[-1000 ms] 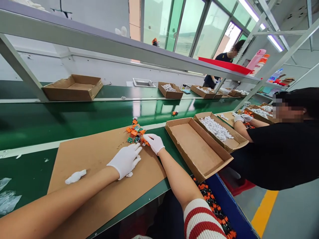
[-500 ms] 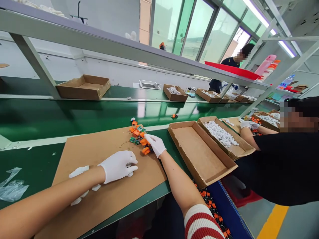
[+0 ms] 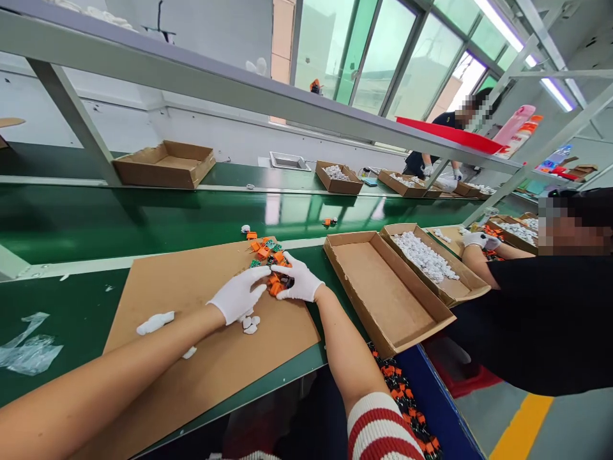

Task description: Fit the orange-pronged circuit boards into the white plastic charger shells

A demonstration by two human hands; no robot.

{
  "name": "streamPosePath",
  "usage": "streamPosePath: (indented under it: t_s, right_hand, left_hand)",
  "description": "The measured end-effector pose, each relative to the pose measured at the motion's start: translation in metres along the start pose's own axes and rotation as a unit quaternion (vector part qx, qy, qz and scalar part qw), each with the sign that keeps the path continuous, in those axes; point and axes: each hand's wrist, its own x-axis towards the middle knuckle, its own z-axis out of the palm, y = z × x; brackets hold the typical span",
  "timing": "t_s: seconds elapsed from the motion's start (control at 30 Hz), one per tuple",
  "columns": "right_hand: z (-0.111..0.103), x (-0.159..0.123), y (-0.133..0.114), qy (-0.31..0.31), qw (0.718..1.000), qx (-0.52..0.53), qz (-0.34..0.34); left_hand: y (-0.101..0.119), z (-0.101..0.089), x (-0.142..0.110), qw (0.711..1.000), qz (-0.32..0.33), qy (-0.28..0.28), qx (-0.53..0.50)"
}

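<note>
A heap of small orange parts with black pieces and green circuit boards (image 3: 261, 249) lies near the far edge of a brown cardboard sheet (image 3: 163, 287). White-gloved, my right hand (image 3: 302, 280) cups the heap's right side, thumb and fingers spread around several orange and dark parts. From the left, my left hand (image 3: 239, 295), also gloved, reaches to the same heap with its fingers apart, the tips close to the parts. Small white pieces (image 3: 250, 324) lie just below my left hand. Another white piece (image 3: 156, 322) rests further left on the cardboard.
An open cardboard tray (image 3: 387, 294) stands to the right, beside another tray of white pieces (image 3: 424, 255). Below the bench edge, a blue bin (image 3: 438, 390) holds orange-black parts. A co-worker (image 3: 541, 313) sits at right. Clear plastic film (image 3: 33, 354) lies at left.
My left hand has moved right and away from me to the orange heap, uncovering white pieces. My right hand has spread its fingers around the parts.
</note>
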Motion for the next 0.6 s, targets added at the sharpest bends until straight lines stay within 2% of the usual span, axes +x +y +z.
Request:
streamPosePath:
  t_s: [0.07, 0.13, 0.33, 0.5, 0.6]
  right_hand:
    - [-0.001, 0.002, 0.007, 0.015, 1.0, 0.025, 0.008]
    - [-0.001, 0.004, 0.015, 0.042, 0.997, 0.056, 0.032]
    - [0.001, 0.008, 0.027, 0.103, 0.976, 0.174, 0.086]
    - [0.0, 0.009, 0.024, 0.132, 0.954, 0.243, 0.12]
    - [0.0, 0.009, 0.019, 0.149, 0.943, 0.267, 0.134]
  left_hand:
    - [-0.003, -0.005, 0.0, 1.0, -0.01, -0.008, 0.011]
    - [-0.004, -0.005, 0.002, 0.999, 0.011, -0.015, 0.031]
    - [-0.001, 0.015, 0.021, 0.993, 0.078, -0.024, 0.089]
    - [0.011, 0.029, 0.045, 0.991, 0.07, -0.011, 0.11]
    - [0.02, 0.032, 0.05, 0.992, 0.047, -0.002, 0.119]
